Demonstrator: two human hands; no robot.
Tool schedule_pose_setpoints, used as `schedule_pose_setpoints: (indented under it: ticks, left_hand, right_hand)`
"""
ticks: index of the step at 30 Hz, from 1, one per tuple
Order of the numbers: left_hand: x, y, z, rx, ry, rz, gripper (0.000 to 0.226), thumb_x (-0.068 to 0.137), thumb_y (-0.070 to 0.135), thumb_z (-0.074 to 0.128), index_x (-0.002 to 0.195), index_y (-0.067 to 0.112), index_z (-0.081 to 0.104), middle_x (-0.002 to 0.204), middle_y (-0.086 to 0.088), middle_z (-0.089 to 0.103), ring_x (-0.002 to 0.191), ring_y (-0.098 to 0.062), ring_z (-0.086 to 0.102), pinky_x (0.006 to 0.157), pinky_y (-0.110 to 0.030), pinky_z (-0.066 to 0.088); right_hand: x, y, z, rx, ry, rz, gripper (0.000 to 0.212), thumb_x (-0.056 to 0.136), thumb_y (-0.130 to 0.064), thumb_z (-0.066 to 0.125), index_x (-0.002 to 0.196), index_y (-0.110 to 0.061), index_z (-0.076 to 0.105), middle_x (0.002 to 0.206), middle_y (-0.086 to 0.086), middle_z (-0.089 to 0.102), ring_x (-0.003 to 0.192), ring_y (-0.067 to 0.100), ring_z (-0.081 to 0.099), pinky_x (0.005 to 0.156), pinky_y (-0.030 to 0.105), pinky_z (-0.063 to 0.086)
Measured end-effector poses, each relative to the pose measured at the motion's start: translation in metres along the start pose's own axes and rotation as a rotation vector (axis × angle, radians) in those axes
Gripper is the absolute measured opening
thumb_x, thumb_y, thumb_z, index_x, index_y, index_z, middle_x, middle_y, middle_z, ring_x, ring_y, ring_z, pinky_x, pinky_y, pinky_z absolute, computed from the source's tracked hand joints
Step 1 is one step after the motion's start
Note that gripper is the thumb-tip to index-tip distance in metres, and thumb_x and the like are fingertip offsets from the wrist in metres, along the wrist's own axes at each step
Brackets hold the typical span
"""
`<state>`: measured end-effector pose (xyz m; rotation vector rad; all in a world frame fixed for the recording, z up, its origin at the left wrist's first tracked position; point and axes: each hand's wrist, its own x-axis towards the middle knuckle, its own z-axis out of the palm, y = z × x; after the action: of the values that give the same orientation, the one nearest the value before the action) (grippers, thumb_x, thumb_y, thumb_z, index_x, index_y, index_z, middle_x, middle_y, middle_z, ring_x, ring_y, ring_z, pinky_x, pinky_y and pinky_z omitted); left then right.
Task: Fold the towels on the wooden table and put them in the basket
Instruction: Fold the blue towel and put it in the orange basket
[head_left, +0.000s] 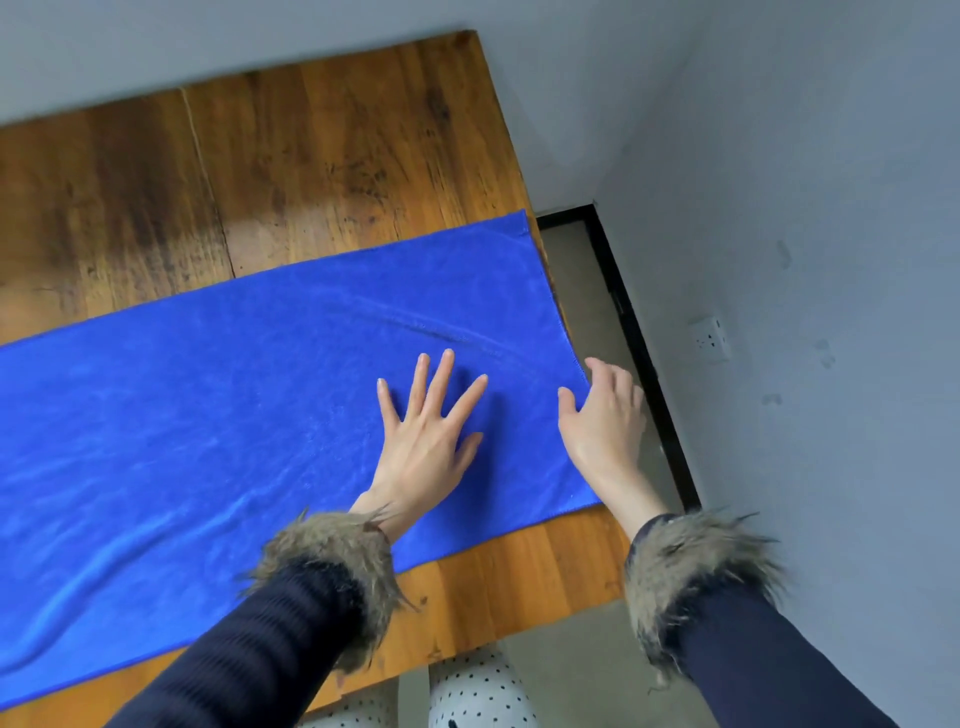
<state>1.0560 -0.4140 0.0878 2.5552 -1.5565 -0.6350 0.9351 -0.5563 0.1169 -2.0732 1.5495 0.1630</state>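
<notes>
On table (322, 171), left hand (423, 441) flattens towel (208, 415).

A grey wall (831, 156) runs behind and to the right of the table, with a white socket (710, 340) set low on it. A black skirting (639, 338) lines its foot above a grey floor (587, 322). White fabric with black dots (478, 691) shows at the bottom edge.

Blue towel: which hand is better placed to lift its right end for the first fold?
Probably the right hand: it sits at the blue towel's right edge. The left hand lies flat farther in.
</notes>
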Motion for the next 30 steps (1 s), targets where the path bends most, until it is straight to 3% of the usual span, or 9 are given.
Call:
schedule_pose_setpoints:
  ticks: [3,7,13,18,24,30]
  left_hand:
    - [-0.027,-0.026,-0.003,-0.008,0.065,-0.160,0.061,0.087,0.026,0.058,0.142,0.025,0.032,0.155,-0.013,0.018,0.142,-0.037,0.012,0.100,-0.073,0.013]
    - [-0.073,-0.078,-0.010,-0.194,0.114,-0.442,0.056,0.093,0.020,0.050,0.144,0.022,0.029,0.157,-0.010,0.009,0.145,-0.031,0.000,0.108,-0.066,0.009]
    - [-0.159,-0.160,-0.020,-0.267,0.225,-0.618,0.056,0.090,0.010,0.051,0.143,0.014,0.031,0.154,-0.014,0.016,0.143,-0.034,0.009,0.113,-0.054,0.013]
    - [-0.221,-0.231,-0.024,-0.337,0.336,-0.774,0.049,0.091,0.011,0.049,0.139,0.010,0.037,0.153,-0.016,0.017,0.143,-0.032,0.012,0.115,-0.048,0.015]
    - [-0.290,-0.323,-0.017,-0.721,0.440,-1.055,0.047,0.098,0.021,0.037,0.143,0.010,0.028,0.151,-0.011,0.024,0.141,-0.022,0.019,0.113,-0.037,0.019]
    - [-0.316,-0.376,0.004,-1.220,0.290,-1.160,0.041,0.101,0.026,0.030,0.139,0.013,0.034,0.141,-0.007,0.041,0.127,-0.024,0.043,0.104,-0.038,0.037]
  right_hand:
    - [-0.021,-0.032,0.019,-0.022,-0.084,-0.184,0.047,0.096,-0.031,0.043,0.140,-0.015,0.037,0.149,0.004,0.031,0.139,0.022,0.022,0.113,0.039,0.021]
    - [-0.057,-0.091,0.055,-0.038,-0.258,-0.382,0.050,0.098,-0.034,0.037,0.145,-0.020,0.028,0.156,0.002,0.018,0.145,0.020,0.006,0.117,0.043,0.005]
    - [-0.119,-0.155,0.108,-0.143,-0.487,-0.533,0.054,0.099,-0.036,0.033,0.148,-0.024,0.015,0.158,0.000,0.005,0.145,0.018,-0.005,0.118,0.046,0.000]
    - [-0.173,-0.214,0.155,-0.268,-0.532,-0.664,0.056,0.099,-0.038,0.032,0.149,-0.026,0.010,0.158,0.000,-0.001,0.145,0.020,-0.009,0.117,0.049,-0.002]
    - [-0.239,-0.287,0.221,-0.456,-0.520,-0.875,0.061,0.098,-0.038,0.036,0.149,-0.029,0.005,0.157,0.000,-0.012,0.144,0.024,-0.016,0.112,0.060,0.000]
    - [-0.256,-0.309,0.258,-0.617,-0.484,-0.820,0.079,0.090,-0.049,0.049,0.148,-0.033,-0.003,0.155,0.000,-0.022,0.141,0.028,-0.023,0.110,0.064,0.002]
